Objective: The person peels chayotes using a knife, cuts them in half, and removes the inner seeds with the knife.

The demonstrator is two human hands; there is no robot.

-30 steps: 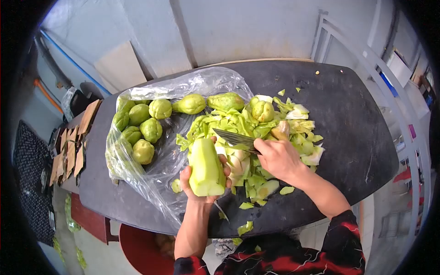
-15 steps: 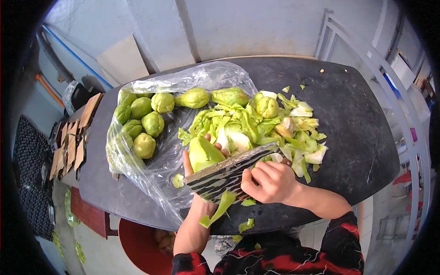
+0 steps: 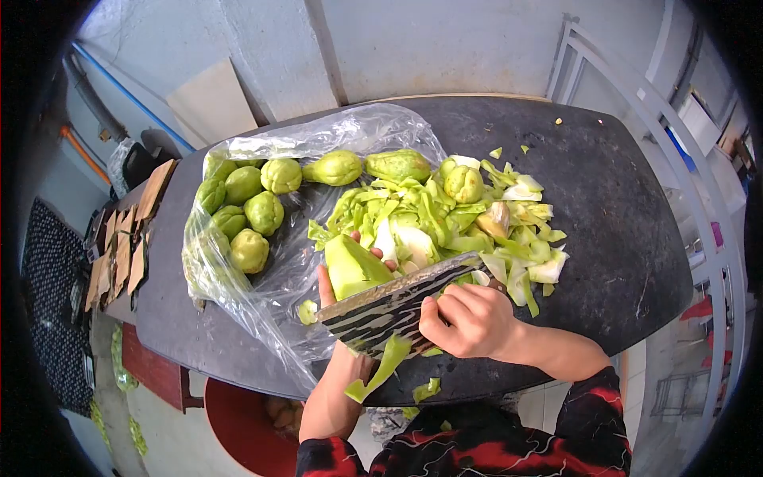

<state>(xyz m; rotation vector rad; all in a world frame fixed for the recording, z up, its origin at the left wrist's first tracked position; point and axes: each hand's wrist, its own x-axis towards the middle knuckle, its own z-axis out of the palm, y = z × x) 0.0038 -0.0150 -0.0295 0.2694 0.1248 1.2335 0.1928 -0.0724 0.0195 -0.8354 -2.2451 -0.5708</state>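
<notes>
Right fingers (image 3: 455, 312) grip the knife (image 3: 391, 308) (long axis pointing lower left).

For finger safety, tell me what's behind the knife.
Behind the knife, the upper part of a chayote and a few fingers of the left hand show. The knife covers the chayote's near end and most of that hand, which cannot be seen.

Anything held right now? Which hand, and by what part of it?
Left hand: peeled chayote, thumb on one side, fingertips on the other. Right hand: broad-bladed knife, gripped at the end away from the chayote; handle hidden.
</notes>
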